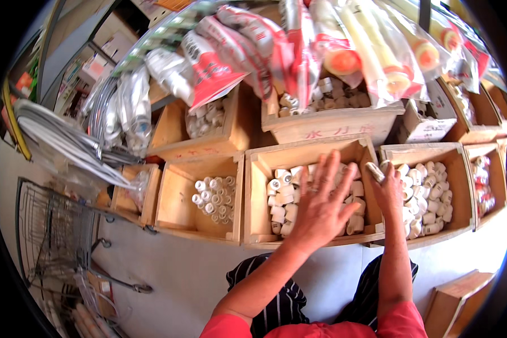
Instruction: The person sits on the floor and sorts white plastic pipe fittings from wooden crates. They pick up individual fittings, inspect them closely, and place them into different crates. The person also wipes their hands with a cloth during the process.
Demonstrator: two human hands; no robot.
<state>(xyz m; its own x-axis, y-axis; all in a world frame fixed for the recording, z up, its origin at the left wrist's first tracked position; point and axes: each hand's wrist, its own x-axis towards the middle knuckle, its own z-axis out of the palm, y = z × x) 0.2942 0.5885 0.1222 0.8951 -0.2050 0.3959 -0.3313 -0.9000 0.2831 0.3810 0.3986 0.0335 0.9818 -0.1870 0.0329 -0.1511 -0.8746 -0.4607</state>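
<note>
My left hand (323,205) is spread flat, palm down, over white plastic pipe fittings (284,198) in the middle wooden box (312,151). Its fingers are apart and hold nothing. At the wall between this box and the one to its right, my right hand (388,190) grips a small off-white piece (375,172), perhaps folded cloth; its far side is hidden by the fingers. More white elbow-like fittings (429,198) fill much of the right wooden box (431,150), just beside my right hand.
The left wooden box (177,194) holds small white tubular fittings (214,194). Behind stands a raised row of boxes (329,126), under overhanging bagged goods (241,46). Coiled pipe (67,131) and a wire cart (50,228) are at left. A wooden box (458,295) sits on the floor at right.
</note>
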